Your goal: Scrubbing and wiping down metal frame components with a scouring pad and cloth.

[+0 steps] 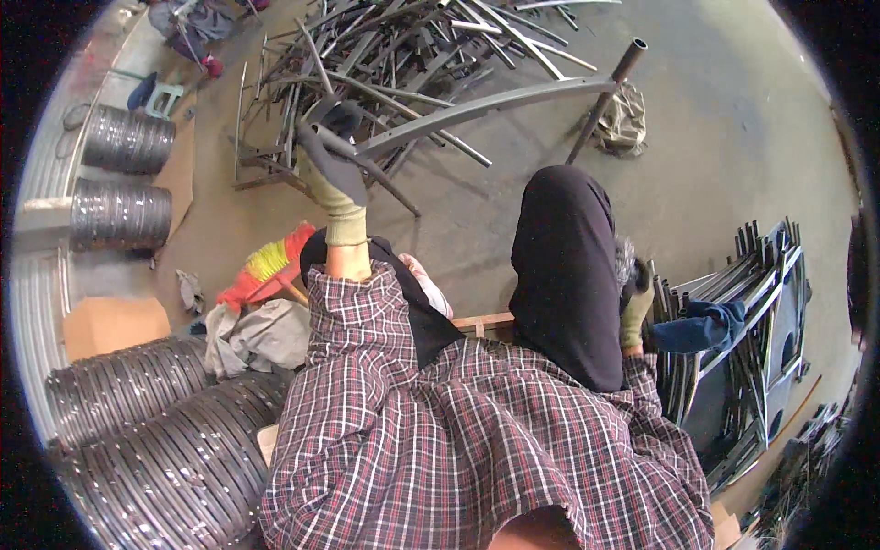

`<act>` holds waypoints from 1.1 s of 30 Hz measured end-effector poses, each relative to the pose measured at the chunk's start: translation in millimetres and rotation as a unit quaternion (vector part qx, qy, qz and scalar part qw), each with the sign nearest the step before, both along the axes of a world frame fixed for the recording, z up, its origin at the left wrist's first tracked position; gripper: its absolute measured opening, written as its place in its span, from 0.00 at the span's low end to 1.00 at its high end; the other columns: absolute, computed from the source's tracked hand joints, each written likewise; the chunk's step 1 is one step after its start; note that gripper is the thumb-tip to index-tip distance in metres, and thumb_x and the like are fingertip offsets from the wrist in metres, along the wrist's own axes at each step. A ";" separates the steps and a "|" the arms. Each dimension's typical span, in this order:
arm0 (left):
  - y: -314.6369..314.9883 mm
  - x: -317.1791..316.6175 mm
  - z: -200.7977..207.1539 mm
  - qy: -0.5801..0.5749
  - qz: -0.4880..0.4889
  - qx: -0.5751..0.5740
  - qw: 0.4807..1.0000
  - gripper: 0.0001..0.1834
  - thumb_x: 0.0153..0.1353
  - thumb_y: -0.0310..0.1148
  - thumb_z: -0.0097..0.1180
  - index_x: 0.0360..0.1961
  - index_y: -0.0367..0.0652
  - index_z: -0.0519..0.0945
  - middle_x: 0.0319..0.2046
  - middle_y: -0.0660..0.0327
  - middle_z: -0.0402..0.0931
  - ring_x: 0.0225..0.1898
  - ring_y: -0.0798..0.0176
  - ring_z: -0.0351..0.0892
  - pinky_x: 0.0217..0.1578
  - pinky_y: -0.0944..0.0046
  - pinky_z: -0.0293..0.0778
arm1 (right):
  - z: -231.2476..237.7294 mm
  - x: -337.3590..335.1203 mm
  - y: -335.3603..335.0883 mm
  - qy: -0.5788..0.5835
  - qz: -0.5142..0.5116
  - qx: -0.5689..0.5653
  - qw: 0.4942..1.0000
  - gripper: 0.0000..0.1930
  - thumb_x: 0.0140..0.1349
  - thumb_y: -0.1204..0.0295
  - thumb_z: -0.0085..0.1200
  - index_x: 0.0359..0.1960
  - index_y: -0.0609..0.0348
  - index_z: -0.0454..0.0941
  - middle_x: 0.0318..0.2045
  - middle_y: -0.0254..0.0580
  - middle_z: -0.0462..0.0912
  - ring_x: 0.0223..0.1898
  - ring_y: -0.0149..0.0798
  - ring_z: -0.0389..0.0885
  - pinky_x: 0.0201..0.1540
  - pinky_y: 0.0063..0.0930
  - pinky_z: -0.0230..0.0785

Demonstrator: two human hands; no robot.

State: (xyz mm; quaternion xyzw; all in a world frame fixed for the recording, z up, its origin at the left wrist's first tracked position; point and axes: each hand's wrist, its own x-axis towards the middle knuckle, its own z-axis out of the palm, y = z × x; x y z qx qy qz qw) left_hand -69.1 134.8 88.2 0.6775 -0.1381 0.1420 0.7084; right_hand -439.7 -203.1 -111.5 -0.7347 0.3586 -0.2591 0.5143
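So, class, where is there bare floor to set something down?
Bare floor lies between the beige sack and right-hand tube stack; also below the curved metal frame, left of the right knee. Crowded: tube heap, stacked black rings.

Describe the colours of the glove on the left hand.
The glove is dark grey with a yellowish-green cuff, best seen in the head view.
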 end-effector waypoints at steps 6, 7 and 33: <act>-18.4 -2.5 2.7 -0.043 0.076 0.038 0.995 0.19 0.73 0.38 0.39 0.35 0.39 0.80 0.13 0.70 0.59 0.14 0.74 0.58 0.18 0.70 0.56 | 199.7 153.3 12.5 -0.194 0.099 -0.201 0.955 0.20 0.56 0.83 0.52 0.52 0.66 0.75 0.54 0.47 0.76 0.56 0.42 0.74 0.59 0.31 0.65; -15.9 -2.4 2.0 -0.079 0.079 0.091 0.990 0.18 0.72 0.38 0.39 0.34 0.39 0.79 0.13 0.69 0.59 0.14 0.74 0.58 0.18 0.70 0.56 | 218.5 172.0 16.9 -0.168 0.144 -0.253 0.942 0.21 0.54 0.88 0.47 0.52 0.67 0.74 0.57 0.47 0.74 0.58 0.40 0.71 0.62 0.30 0.62; -30.8 -5.0 11.9 -0.129 -0.002 0.016 0.992 0.26 0.71 0.51 0.39 0.51 0.37 0.75 0.35 0.55 0.80 0.37 0.64 0.76 0.41 0.63 0.70 | 251.3 316.3 122.1 -0.191 0.471 -0.181 0.842 0.28 0.44 0.91 0.53 0.52 0.63 0.75 0.47 0.44 0.79 0.47 0.36 0.76 0.52 0.25 0.67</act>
